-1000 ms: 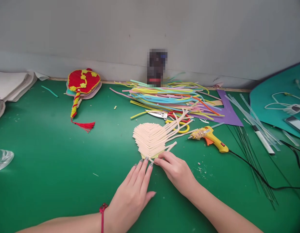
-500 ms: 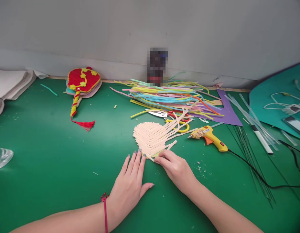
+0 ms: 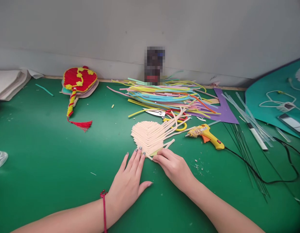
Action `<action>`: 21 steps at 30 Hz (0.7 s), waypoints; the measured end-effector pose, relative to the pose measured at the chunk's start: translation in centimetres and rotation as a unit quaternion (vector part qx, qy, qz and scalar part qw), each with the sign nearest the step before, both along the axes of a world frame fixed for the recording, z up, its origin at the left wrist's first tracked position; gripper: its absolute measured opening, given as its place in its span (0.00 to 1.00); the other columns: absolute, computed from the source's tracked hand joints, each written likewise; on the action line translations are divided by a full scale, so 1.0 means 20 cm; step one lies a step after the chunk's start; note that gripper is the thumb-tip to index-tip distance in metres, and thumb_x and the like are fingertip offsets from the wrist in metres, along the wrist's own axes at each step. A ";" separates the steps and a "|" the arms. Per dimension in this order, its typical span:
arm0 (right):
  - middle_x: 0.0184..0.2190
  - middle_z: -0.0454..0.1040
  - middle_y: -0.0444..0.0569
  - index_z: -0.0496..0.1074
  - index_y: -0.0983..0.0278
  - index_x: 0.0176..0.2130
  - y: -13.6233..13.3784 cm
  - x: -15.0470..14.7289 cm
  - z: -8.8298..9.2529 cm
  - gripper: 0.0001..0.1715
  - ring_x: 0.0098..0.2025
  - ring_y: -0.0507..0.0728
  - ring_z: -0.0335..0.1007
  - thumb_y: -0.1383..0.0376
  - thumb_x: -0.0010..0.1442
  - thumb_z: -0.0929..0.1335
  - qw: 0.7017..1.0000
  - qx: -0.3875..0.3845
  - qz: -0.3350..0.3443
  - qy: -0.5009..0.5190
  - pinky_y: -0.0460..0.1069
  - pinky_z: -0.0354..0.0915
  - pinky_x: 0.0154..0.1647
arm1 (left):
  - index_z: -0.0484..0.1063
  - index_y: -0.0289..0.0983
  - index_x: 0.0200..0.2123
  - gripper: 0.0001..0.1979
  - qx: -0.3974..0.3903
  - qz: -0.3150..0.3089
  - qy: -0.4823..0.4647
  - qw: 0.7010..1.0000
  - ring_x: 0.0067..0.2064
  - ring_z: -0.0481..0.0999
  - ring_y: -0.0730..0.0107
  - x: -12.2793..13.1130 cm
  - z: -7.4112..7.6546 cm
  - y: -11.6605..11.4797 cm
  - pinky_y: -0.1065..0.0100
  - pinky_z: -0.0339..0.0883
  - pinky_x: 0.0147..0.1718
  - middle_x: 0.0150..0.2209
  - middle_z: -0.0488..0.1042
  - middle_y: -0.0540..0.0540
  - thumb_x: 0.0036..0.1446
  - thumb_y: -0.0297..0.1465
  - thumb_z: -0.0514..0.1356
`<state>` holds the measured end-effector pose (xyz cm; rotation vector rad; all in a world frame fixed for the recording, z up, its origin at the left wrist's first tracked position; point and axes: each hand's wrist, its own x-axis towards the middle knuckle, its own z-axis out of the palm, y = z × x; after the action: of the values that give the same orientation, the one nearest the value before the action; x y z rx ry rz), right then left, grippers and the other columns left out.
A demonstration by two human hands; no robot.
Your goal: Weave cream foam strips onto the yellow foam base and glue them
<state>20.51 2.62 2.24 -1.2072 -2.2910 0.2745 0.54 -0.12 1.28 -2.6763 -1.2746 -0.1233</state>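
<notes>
A cream heart-shaped piece [image 3: 148,134], covered with pipe cleaners laid in a V pattern, lies flat on the green table. Loose pipe-cleaner ends [image 3: 175,121] stick out from its right side. My left hand [image 3: 131,178] rests flat with fingers spread, its fingertips pressing on the lower left edge of the piece. At the lower right edge, my right hand [image 3: 173,166] pinches the end of a cream pipe cleaner [image 3: 149,157]. Part of the backing, pale yellow-green, shows by the right fingertips, which hide the strip's far end.
Behind lies a heap of coloured pipe cleaners [image 3: 159,95], with scissors [image 3: 175,124] before it and purple sheet [image 3: 226,110] beside it. A yellow glue gun [image 3: 208,135] with a black cord lies right, near glue sticks [image 3: 255,121]. A red tasselled fan [image 3: 79,79] lies back left.
The whole scene has shifted slightly left in view. Both hands stay at the lower edge of the heart, with hardly any movement; the right fingers still pinch the strip.
</notes>
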 end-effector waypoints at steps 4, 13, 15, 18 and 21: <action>0.35 0.74 0.48 0.71 0.63 0.42 0.00 -0.01 -0.01 0.08 0.37 0.53 0.71 0.66 0.65 0.63 1.000 -0.017 -0.016 0.017 0.45 0.67 0.33 | 0.58 0.26 0.62 0.34 -0.015 0.000 -0.009 1.000 0.64 0.59 0.49 0.00 0.00 0.01 0.49 0.55 0.59 0.63 0.59 0.33 0.64 0.47 0.46; 0.34 0.73 0.46 0.73 0.62 0.39 0.00 -0.04 -0.04 0.10 0.33 0.49 0.71 0.66 0.66 0.62 0.997 -0.026 -0.044 0.051 0.42 0.65 0.30 | 0.59 0.26 0.61 0.34 -0.023 -0.006 -0.014 1.000 0.63 0.61 0.47 0.00 0.02 0.01 0.49 0.56 0.58 0.62 0.61 0.31 0.62 0.47 0.49; 0.33 0.73 0.46 0.74 0.62 0.38 0.00 -0.05 -0.04 0.10 0.33 0.49 0.71 0.66 0.66 0.62 0.997 -0.027 -0.047 0.057 0.42 0.65 0.30 | 0.60 0.25 0.60 0.35 -0.017 -0.009 -0.015 1.000 0.62 0.62 0.46 0.00 0.02 0.01 0.48 0.57 0.58 0.62 0.61 0.29 0.62 0.48 0.49; 0.30 0.72 0.46 0.75 0.62 0.37 0.01 -0.05 -0.04 0.11 0.33 0.50 0.70 0.65 0.66 0.63 0.997 -0.016 -0.056 0.059 0.43 0.64 0.30 | 0.61 0.24 0.60 0.35 -0.007 -0.014 -0.019 1.000 0.61 0.63 0.45 0.00 0.03 0.02 0.48 0.58 0.57 0.61 0.62 0.28 0.61 0.47 0.51; 0.27 0.69 0.45 0.75 0.62 0.35 0.01 -0.05 -0.05 0.13 0.29 0.50 0.68 0.65 0.66 0.62 0.997 0.006 -0.070 0.045 0.43 0.63 0.28 | 0.61 0.24 0.60 0.35 -0.004 -0.016 -0.022 1.000 0.61 0.64 0.45 0.00 0.03 0.02 0.49 0.58 0.56 0.61 0.62 0.29 0.61 0.47 0.51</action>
<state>19.53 2.86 1.32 -1.3159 -2.1179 0.2582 0.63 0.23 1.81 -2.7162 -1.2476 -0.1811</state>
